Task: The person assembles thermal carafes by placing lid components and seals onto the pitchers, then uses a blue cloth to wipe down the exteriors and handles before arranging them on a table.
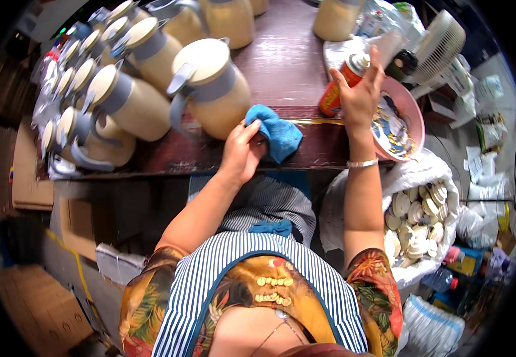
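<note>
My left hand (243,152) pinches a blue cloth (277,135) at the front edge of the table. Just behind it stands a cream jug (219,104) with a grey collar, grey handle and cream lid; the cloth lies close to its base. Over to the right, my right hand (360,98) is raised with its fingers stretched out beside a red spray can (333,95) with a pale top. The hand covers part of the can, and whether they touch I cannot tell.
Several similar jugs (145,110) crowd the table's left side. A pink bowl (415,113) of small parts sits at the right edge, near a white fan (442,50). Below it, a white sack (338,217) holds many cream lids. Cardboard boxes (41,300) stand on the floor at left.
</note>
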Available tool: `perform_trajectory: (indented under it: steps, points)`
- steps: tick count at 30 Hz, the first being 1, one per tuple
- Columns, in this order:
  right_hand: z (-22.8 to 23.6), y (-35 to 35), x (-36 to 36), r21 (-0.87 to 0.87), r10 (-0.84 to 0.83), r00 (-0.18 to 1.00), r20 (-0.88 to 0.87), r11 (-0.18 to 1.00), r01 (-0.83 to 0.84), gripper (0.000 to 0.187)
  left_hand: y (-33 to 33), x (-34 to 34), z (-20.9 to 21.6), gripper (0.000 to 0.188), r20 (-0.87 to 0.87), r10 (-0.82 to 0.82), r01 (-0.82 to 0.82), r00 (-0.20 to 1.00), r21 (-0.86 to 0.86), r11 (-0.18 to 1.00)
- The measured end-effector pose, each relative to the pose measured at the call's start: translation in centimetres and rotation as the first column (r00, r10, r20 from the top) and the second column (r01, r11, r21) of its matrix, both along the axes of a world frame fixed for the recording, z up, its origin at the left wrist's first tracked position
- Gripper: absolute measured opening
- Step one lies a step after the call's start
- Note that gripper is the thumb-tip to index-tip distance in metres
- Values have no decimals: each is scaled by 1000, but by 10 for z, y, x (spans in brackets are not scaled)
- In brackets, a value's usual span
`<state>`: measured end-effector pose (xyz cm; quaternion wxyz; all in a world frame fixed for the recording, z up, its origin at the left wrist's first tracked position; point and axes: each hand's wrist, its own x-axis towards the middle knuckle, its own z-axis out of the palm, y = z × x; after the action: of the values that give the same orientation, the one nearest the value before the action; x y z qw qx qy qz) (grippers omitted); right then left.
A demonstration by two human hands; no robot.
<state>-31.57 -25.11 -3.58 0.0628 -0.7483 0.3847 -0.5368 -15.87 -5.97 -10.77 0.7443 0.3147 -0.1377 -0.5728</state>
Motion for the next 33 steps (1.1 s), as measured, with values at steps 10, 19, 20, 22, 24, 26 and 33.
perform_trajectory:
  steps: [10, 19, 20, 22, 24, 26, 33]
  points:
    - [-5, 99, 10, 2, 519, 702, -488, 805, -594, 74, 16, -5, 39, 32, 162, 38, -67, 986, 174, 982]
    - [-12, 142, 15, 53, 473, 751, -461, 859, -509, 74, 27, -50, 34, 43, 525, 118, -135, 843, -5, 991]
    - [-12, 144, 14, 95, 472, 749, -465, 868, -488, 71, 27, -50, 33, 44, 521, 102, -131, 847, 19, 991]
    - [-15, 145, 13, 118, 480, 751, -453, 868, -483, 65, 27, -50, 30, 44, 543, 103, -137, 834, 22, 990]
    - [-17, 147, 13, 119, 480, 751, -455, 868, -482, 65, 27, -50, 28, 44, 551, 101, -140, 828, 29, 990]
    - [-18, 149, 14, 126, 480, 759, -441, 870, -477, 64, 28, -50, 27, 43, 558, 106, -135, 823, 12, 991]
    - [-13, 151, 16, 188, 489, 707, -511, 866, -463, 69, 28, -48, 28, 42, 381, 101, -124, 919, 34, 992]
